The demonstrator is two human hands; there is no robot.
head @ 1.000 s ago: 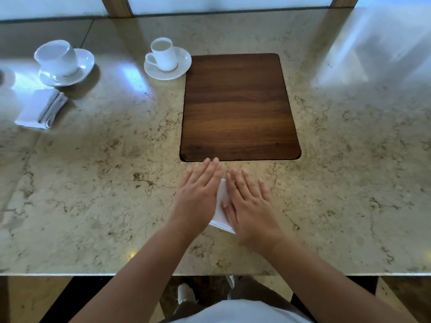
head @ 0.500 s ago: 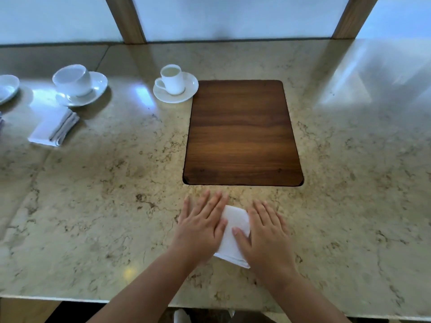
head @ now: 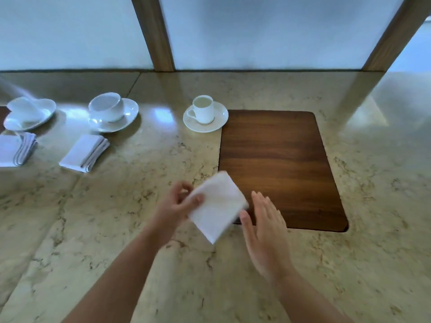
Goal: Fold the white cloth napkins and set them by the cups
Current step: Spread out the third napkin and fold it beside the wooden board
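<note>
Progress: two of three visible settings are judged done. A folded napkin [head: 85,153] lies in front of the wide cup [head: 107,107], and another folded napkin [head: 16,150] lies in front of the far-left cup [head: 23,110], which is blurred at the frame edge; both are well to the left of the left hand [head: 177,203].

Third napkin [head: 218,206]: folded to a compact rectangle and pinched at its left edge by the left hand, thumb on top, fingers curled beneath. It appears lifted clear of the marble counter [head: 373,206], though whether its lower corner touches the surface cannot be told. The right hand [head: 263,231] is flat, fingers straight and together, holding nothing, just to the right of the napkin; contact between thumb and cloth cannot be confirmed.

Remaining: the small cup [head: 203,109] on its saucer [head: 205,125] has no napkin beside it. It stands ahead of the left hand, slightly right, touching or just beside the far-left corner of the wooden inlay [head: 279,164]. Folding is judged complete for this piece; only placement is left.

Placement spot: bare counter between the left hand and the saucer, matching the two settings to the left. Care is needed so the folds are not sprung open on release, since only one edge is gripped.

No further unfolded napkins or unserved cups are seen in view; anything beyond the left frame edge cannot be judged.
</note>
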